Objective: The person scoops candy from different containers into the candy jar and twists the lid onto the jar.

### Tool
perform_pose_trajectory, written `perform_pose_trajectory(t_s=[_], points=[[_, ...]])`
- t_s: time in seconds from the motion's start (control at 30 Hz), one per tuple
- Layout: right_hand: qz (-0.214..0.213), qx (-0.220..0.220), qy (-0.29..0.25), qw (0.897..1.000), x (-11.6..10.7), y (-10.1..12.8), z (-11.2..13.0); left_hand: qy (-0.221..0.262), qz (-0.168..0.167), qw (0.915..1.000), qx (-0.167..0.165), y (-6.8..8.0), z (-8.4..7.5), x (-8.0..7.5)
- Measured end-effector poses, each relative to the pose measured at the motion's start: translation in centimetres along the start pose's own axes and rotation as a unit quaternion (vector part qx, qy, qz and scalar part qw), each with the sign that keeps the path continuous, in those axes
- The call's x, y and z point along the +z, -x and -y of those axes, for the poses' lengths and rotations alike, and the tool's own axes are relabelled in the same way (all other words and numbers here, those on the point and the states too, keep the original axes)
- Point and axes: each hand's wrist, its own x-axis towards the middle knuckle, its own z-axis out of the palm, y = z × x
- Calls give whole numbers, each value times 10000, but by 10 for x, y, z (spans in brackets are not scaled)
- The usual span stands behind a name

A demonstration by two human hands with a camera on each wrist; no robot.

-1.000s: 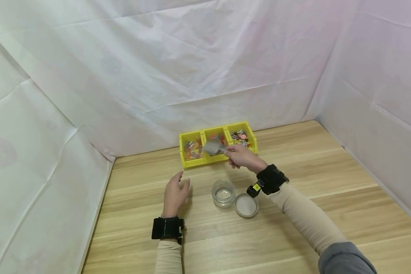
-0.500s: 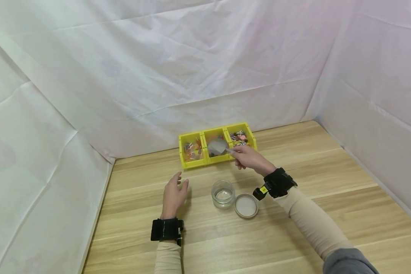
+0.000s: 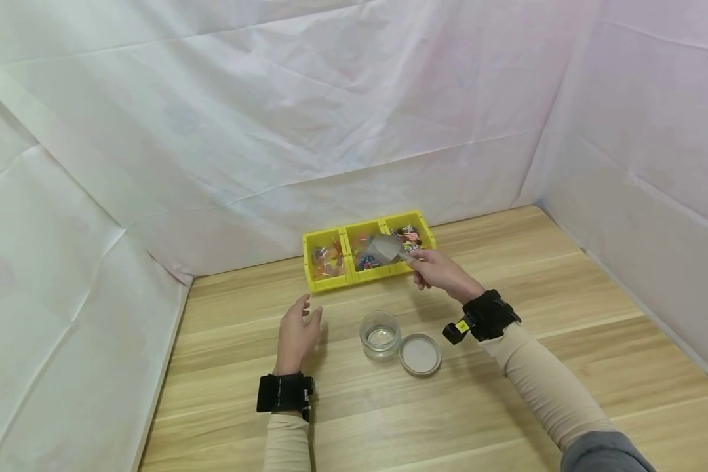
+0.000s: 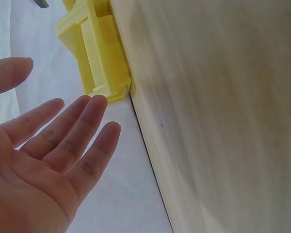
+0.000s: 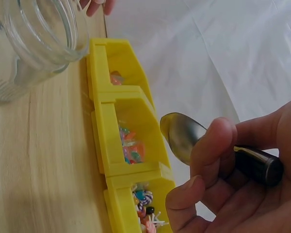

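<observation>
My right hand grips a metal scoop by its dark handle. The scoop's bowl is above the yellow three-part bin, over the middle and right compartments; its inside looks bare in the head view. Small wrapped candies lie in the left compartment, colourful pieces in the middle, and striped lollipops at the right. Nearer to me stands a lidless glass jar, with nothing visible inside. Left of the jar, my left hand hovers with fingers spread and loosely bent, touching nothing.
A round jar lid lies flat on the wooden table, just right of the jar. White cloth hangs behind the bin and along both sides.
My right hand has drawn the scoop rightward and slightly toward me, from the divider between left and middle compartments. More of the middle compartment's contents shows. The left hand stays nearly still.
</observation>
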Motion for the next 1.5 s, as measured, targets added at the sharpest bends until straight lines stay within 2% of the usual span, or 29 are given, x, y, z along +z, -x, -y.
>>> perform_pose_trajectory(t_s=[0.17, 0.37, 0.9, 1.13, 1.5], points=[[-107, -2, -60, 9999, -6, 1, -3, 7, 66, 9999, -100, -5, -3, -3], [-167, 73, -87, 9998, -13, 3, -8, 75, 28, 10000, -35, -12, -1, -3], [-433, 161, -170, 9988, -34, 10, -19, 96, -23, 9995, -292, -27, 0, -4], [-533, 210, -171, 9982, -39, 11, -23, 231, -53, 9992, -310, -35, 1, -6], [-628, 196, -103, 9978, -42, 12, -31, 279, 88, 9989, -367, -46, 3, -1]])
